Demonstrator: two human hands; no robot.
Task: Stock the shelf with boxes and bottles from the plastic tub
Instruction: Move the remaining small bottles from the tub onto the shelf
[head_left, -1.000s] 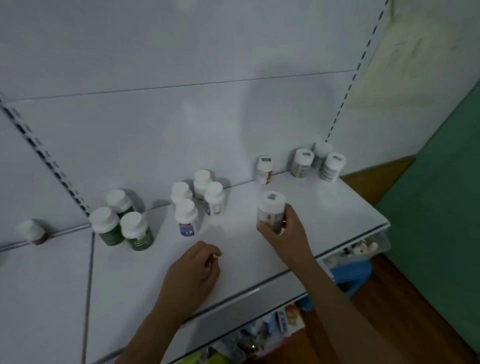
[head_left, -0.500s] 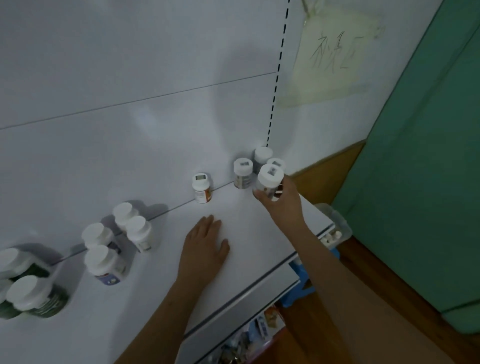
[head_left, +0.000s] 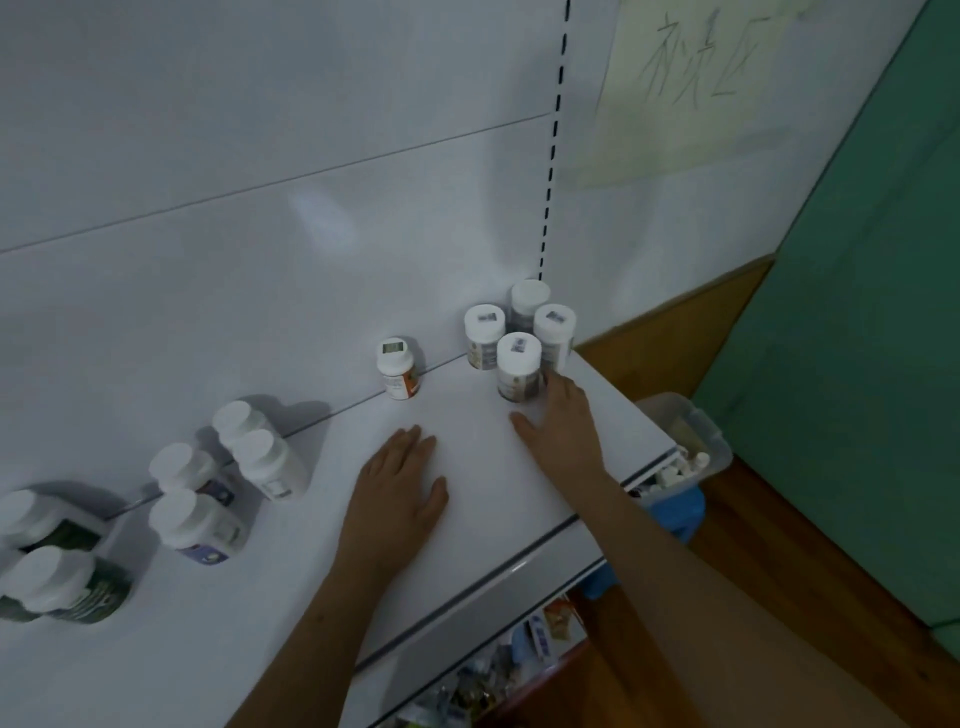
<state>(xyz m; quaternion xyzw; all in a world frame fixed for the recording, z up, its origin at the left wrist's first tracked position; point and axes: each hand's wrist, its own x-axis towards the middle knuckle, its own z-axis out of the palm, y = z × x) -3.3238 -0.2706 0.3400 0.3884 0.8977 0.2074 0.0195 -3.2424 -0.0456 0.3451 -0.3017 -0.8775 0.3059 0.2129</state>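
right hand (head_left: 563, 421) beside upright white-capped bottle (head_left: 518, 368)

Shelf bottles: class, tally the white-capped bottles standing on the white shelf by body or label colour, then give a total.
Dark green plastic bottles: 2 (a possible third is cut off at the left edge)
White plastic bottles: 4
Orange-labelled bottle: 1
Brown-labelled bottles in the right corner: 4
Total: 11

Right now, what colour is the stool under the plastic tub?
Blue stool, head view.
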